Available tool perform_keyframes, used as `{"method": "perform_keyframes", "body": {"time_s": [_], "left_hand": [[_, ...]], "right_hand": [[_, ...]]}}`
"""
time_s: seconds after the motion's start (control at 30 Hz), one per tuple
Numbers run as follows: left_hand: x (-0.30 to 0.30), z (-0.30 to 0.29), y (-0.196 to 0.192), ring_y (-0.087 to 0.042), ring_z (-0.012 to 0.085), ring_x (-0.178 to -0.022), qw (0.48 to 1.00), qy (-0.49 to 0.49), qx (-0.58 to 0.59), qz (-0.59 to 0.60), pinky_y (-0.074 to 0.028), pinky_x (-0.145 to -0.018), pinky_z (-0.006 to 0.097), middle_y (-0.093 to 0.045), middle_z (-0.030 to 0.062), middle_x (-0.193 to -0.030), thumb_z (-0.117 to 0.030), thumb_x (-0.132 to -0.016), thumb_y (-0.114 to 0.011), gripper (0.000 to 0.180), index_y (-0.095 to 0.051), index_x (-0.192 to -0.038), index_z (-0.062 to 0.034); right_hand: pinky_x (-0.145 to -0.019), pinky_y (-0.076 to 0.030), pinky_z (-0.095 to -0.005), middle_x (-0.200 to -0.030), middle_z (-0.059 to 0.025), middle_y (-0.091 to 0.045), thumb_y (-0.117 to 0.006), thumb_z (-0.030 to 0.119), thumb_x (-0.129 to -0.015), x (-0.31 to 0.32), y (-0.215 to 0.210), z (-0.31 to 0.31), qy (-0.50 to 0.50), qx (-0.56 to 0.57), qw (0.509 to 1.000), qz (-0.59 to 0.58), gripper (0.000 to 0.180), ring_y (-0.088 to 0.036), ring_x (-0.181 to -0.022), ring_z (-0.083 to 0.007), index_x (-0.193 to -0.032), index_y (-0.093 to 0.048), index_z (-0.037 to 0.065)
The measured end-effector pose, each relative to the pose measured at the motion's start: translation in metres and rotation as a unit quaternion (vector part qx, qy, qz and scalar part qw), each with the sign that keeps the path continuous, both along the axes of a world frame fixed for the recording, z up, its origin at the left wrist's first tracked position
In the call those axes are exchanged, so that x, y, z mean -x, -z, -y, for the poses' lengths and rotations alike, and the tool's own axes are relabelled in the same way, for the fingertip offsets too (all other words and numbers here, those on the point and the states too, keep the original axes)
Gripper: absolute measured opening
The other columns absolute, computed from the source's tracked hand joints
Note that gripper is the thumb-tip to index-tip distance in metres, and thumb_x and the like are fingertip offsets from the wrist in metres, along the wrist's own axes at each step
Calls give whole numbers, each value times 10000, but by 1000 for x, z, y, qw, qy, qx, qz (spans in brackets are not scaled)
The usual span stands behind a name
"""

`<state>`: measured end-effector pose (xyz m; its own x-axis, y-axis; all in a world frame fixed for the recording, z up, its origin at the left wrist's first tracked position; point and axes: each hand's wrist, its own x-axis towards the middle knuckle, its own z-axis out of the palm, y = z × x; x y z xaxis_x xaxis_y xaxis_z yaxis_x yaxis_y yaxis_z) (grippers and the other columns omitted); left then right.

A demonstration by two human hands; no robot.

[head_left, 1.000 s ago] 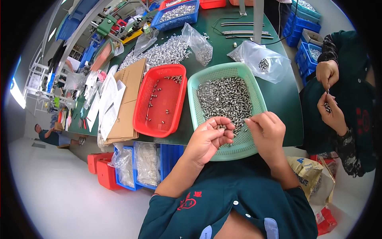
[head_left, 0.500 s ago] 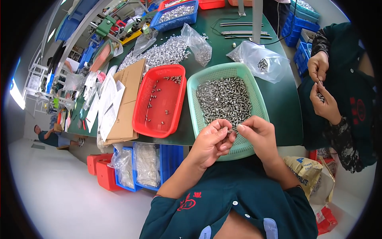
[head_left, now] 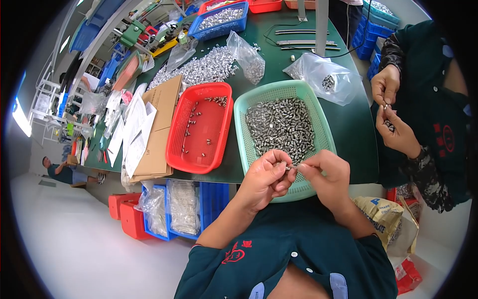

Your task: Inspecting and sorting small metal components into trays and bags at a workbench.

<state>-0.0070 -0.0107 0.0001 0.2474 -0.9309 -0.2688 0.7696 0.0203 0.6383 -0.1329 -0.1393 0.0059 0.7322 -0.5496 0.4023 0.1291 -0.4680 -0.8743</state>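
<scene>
Above the near edge of a pale green mesh basket (head_left: 240,129), my two hands meet fingertip to fingertip. My left hand (head_left: 266,179) is closed with a small silvery metal part (head_left: 289,168) pinched between thumb and fingers. From the other side, my right hand (head_left: 328,177) pinches at the same spot, its thumb and forefinger touching the part's end; whether it holds a second piece is too small to tell. Many small metal cylinders (head_left: 279,122) fill the basket below. To its left stands a red basket (head_left: 201,144) with several such cylinders scattered inside.
Cardboard sheets (head_left: 162,129) and papers lie left of the red basket. Behind are a pile of shiny parts (head_left: 204,67), plastic bags (head_left: 323,74) and a blue basket (head_left: 219,30). A metal post (head_left: 321,30) rises at the back. A co-worker's hands (head_left: 391,109) are at the right.
My right hand has shifted slightly, its fingers curled more against the part. My left hand has stayed in place. The co-worker's hands have moved left and a little down.
</scene>
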Motion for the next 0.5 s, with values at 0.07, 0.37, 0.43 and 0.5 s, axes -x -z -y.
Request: {"method": "perform_keyframes", "body": {"time_s": [0.07, 0.37, 0.43, 0.5], "left_hand": [[1, 2, -2, -423, 85, -520, 1000, -5, 9, 0, -311, -422, 197, -587, 96, -798, -164, -906, -559, 159, -491, -1006, -60], [5, 6, -3, -414, 92, -496, 998, -43, -22, 42, -307, -417, 201, -590, 108, -782, -164, -921, -530, 151, -489, -1015, -53], [3, 5, -2, -420, 85, -507, 998, -34, -22, 48, -307, -424, 202, -586, 94, -781, -162, -928, -517, 148, -480, -1019, -52], [3, 5, -2, -426, 79, -517, 998, -26, -22, 54, -306, -432, 202, -582, 81, -779, -159, -935, -504, 145, -472, -1024, -50]], "right_hand": [[-559, -400, -212, -664, -13, -573, -668, 24, -790, 0, 7, 1, -11, -129, 992, 5, 69, -522, -630, -60, -759, -616, -10], [-581, -402, -202, -699, -4, -583, -653, -5, -795, 0, 6, 2, -33, -213, 976, 3, 48, -515, -650, -51, -770, -612, -10], [-572, -401, -221, -678, -19, -571, -660, -5, -778, -1, 2, 0, -3, -127, 992, -5, 51, -521, -633, -72, -762, -612, -8], [-568, -399, -229, -671, -28, -566, -662, 0, -775, -1, 3, 0, -1, -55, 998, 16, 52, -523, -626, -84, -762, -612, -7]]}}
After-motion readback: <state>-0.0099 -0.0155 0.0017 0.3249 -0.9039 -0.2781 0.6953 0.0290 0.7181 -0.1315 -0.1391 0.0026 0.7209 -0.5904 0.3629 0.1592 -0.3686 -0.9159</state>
